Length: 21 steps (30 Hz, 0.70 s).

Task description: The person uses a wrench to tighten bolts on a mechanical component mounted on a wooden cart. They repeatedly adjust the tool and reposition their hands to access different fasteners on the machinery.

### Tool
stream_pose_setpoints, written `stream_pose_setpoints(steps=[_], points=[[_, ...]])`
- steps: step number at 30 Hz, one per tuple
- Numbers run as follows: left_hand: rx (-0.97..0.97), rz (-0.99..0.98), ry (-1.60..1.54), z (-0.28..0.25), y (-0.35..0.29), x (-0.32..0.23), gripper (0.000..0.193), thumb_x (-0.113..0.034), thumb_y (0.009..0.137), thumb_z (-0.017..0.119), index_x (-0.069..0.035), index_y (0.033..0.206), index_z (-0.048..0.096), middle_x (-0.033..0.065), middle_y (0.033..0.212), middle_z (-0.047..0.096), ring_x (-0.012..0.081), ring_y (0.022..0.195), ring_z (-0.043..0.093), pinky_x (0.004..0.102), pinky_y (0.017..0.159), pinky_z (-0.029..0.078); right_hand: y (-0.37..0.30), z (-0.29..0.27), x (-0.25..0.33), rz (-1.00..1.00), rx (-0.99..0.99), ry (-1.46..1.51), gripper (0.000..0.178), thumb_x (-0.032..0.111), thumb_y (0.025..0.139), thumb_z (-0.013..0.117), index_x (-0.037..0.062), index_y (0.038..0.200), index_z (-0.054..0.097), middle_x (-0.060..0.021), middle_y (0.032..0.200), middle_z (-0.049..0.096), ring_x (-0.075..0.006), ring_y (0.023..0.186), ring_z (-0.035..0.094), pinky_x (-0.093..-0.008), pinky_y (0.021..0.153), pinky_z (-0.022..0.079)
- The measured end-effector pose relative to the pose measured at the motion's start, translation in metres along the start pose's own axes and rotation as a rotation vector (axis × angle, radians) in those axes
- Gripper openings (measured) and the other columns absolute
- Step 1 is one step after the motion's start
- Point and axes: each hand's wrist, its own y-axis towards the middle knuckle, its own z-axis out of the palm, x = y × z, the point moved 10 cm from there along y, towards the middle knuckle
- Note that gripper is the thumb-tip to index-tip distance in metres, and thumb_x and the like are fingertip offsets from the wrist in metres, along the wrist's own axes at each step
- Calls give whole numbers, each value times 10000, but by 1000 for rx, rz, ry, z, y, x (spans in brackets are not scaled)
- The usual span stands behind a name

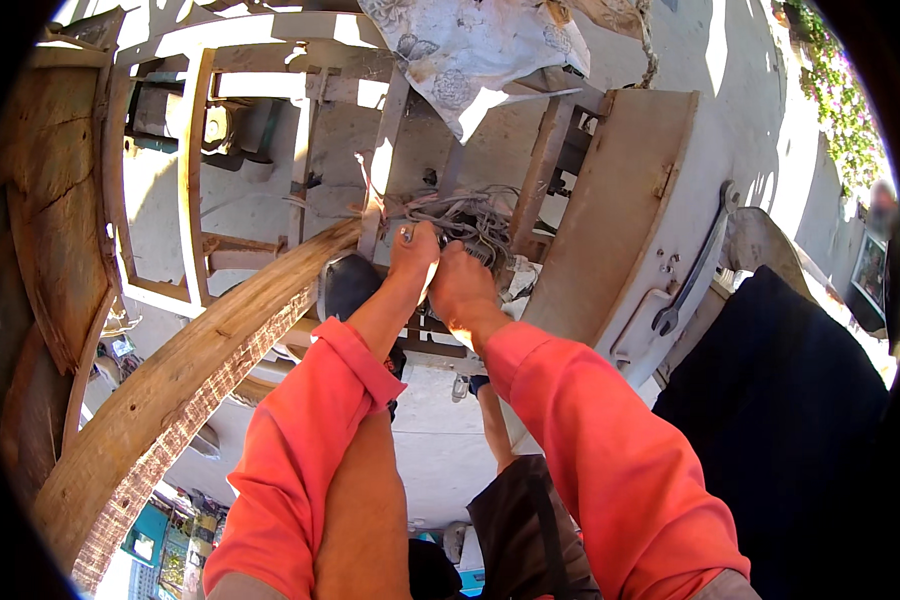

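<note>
My left hand (pixel 412 258) is closed in a fist, close beside my right hand (pixel 460 285). The right hand's fingers are also curled tight, and whatever the two hold is hidden behind the knuckles. Just beyond them lies a tangle of grey wires (pixel 462 212). A ribbed metal part (pixel 478 247) shows at the right hand's far side. A rounded dark object (pixel 348 287) sits to the left of my left wrist.
A long wooden beam (pixel 200 360) slants across the left, by a metal frame (pixel 195 170). At right stand a grey metal box (pixel 615 190), an open-ended wrench (pixel 698 265) on a pale panel, and dark cloth (pixel 770 390). A patterned sheet (pixel 460 60) hangs at the far side.
</note>
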Motion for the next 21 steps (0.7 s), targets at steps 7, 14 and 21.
stream_pose_setpoints(steps=[7,14,21], points=[[-57,-42,67,-2,3,-3,237,-154,806,452,-41,606,507,35,577,504,150,531,444,371,489,343,2,8,-6,29,-12,40,316,245,925,458,-19,1092,503,-265,1075,649,-412,1040,624,-468,868,507],[-63,-80,81,0,-7,-16,194,-129,783,479,-21,899,590,111,839,604,229,720,583,392,591,493,0,7,-5,15,-6,60,304,240,923,460,-14,1084,506,-265,1055,653,-423,1021,627,-481,865,503],[-1,-123,102,-3,12,-4,189,-128,781,483,-14,887,591,100,833,600,212,721,553,386,608,466,2,7,-7,1,-57,52,231,165,933,422,-26,1040,497,-280,989,657,-421,959,646,-485,825,520]])
